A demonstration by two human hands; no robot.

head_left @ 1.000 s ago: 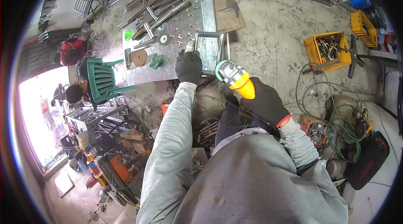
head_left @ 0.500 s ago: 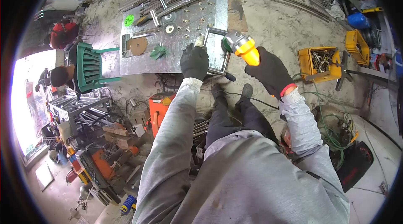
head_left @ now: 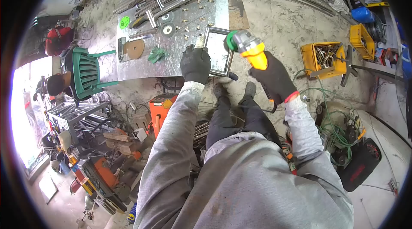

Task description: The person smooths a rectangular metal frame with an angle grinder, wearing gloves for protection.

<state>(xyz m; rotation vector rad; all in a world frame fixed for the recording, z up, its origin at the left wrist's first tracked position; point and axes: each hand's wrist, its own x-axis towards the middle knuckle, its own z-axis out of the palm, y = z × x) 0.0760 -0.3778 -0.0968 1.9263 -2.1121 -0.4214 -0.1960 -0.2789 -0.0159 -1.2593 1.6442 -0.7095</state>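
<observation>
My left hand (head_left: 195, 64), in a dark glove, is closed at the left side of a rectangular metal frame (head_left: 228, 64) by the table's right front edge. A pale, short cylindrical piece (head_left: 200, 41) sticks out beyond its fingers. In my right hand (head_left: 276, 78), also gloved, is a yellow and grey angle grinder (head_left: 254, 50), its body slanting down toward my wrist. The grinder's green disc (head_left: 231, 40) overlaps the frame's right bar in this view.
Metal tubes (head_left: 180, 0) and tools are piled on the far part of the metal table (head_left: 128, 71). Grinding discs (head_left: 168, 29) and a green cloth (head_left: 156, 55) lie nearer. Yellow crates (head_left: 316, 73) stand right. A person (head_left: 59, 82) sits on a green chair (head_left: 88, 72) at left.
The view has shifted slightly, moving the table a little left. The grinder has tilted, showing more of its green disc. My left hand stays at the frame.
</observation>
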